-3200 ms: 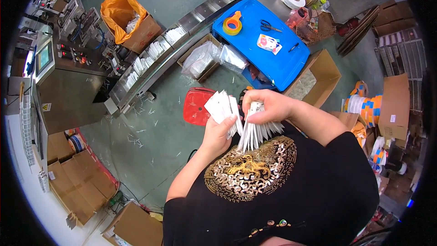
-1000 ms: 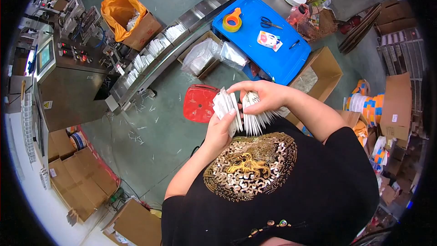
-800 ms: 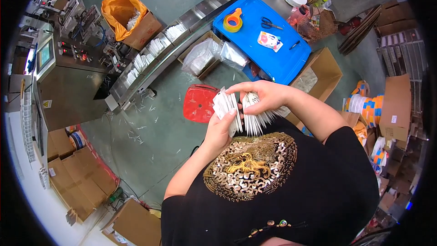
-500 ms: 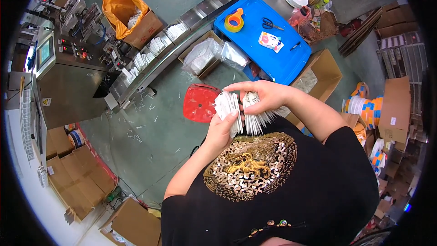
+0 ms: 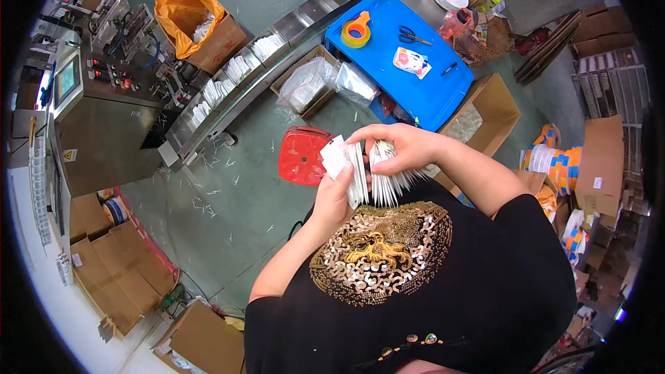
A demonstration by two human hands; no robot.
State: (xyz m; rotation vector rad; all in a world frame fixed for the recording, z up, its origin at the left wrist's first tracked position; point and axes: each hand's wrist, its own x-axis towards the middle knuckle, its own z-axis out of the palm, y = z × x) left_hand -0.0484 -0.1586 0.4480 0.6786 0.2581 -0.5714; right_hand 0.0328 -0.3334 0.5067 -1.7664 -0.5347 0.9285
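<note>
My left hand (image 5: 334, 192) grips a stack of thin white packets (image 5: 348, 166), held upright in front of my chest. My right hand (image 5: 400, 145) holds a second fanned bunch of white packets (image 5: 388, 179) right beside the first, its fingers curled over their top edges. The two bunches touch or nearly touch. Below them is my black shirt with a gold sequin design (image 5: 377, 253).
A red plastic stool (image 5: 302, 156) stands on the green floor just beyond my hands. Further off are a blue table (image 5: 402, 62) with tape and scissors, a conveyor (image 5: 235, 76) carrying white packets, a packing machine (image 5: 97, 118), an orange-lined box (image 5: 197, 24) and cardboard boxes.
My hands have stayed in front of my chest, shuffling the packets; the left-hand stack has shifted slightly and the right hand has curled further over its fanned bunch.
</note>
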